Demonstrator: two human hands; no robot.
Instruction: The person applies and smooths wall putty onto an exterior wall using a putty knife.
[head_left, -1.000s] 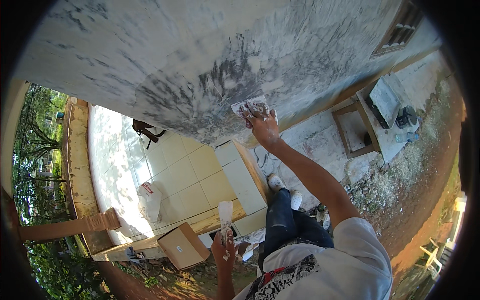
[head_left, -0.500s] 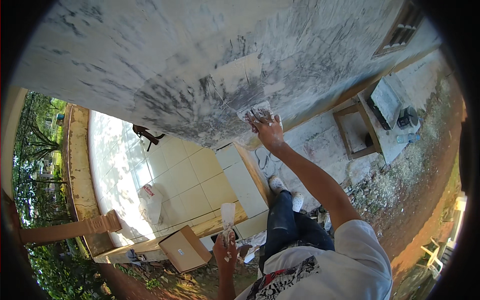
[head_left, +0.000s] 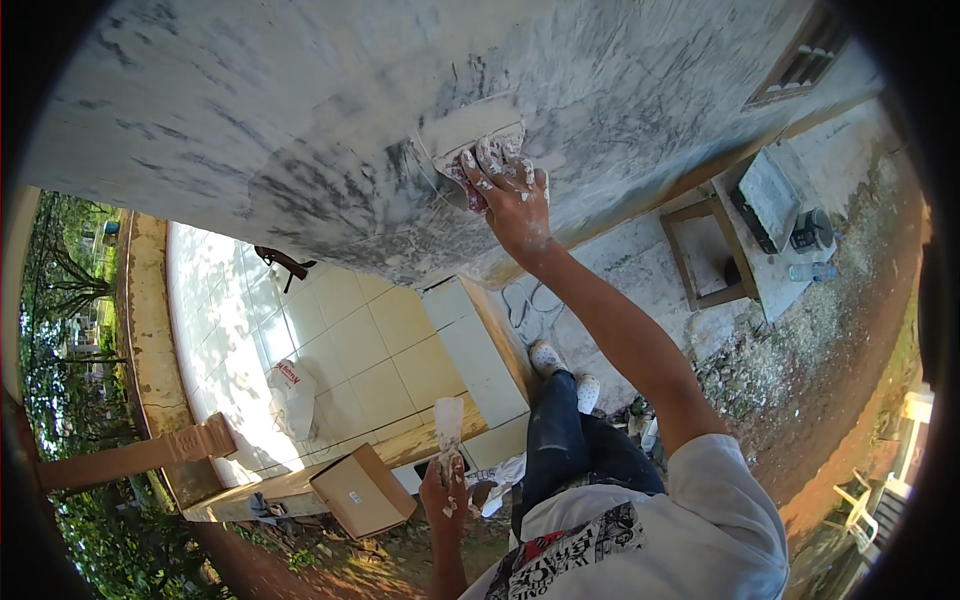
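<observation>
My right hand (head_left: 512,200), its fingers crusted with white putty, presses a wide flat scraper (head_left: 452,172) against the wall (head_left: 340,110). The hand covers most of the scraper. The wall is patchy white and grey, with a pale rectangular patch of filler (head_left: 470,122) just above the fingers. Lower down, my left hand (head_left: 443,492) is closed round a putty knife (head_left: 449,422), held away from the wall with its whitish blade pointing up. White putty also clings to the left fingers.
At right stands a wooden-framed table (head_left: 745,255) bearing a tray (head_left: 768,200), a dark bucket (head_left: 812,230) and a plastic bottle (head_left: 812,272). Left of my legs are a raised tiled floor (head_left: 350,350), a cardboard box (head_left: 362,490) and a plastic bag (head_left: 292,400). Rubble (head_left: 740,390) lies right.
My right hand has moved up and slightly left along the wall with the scraper, onto the pale patch. The left hand still holds the putty knife, with only a slight shift.
</observation>
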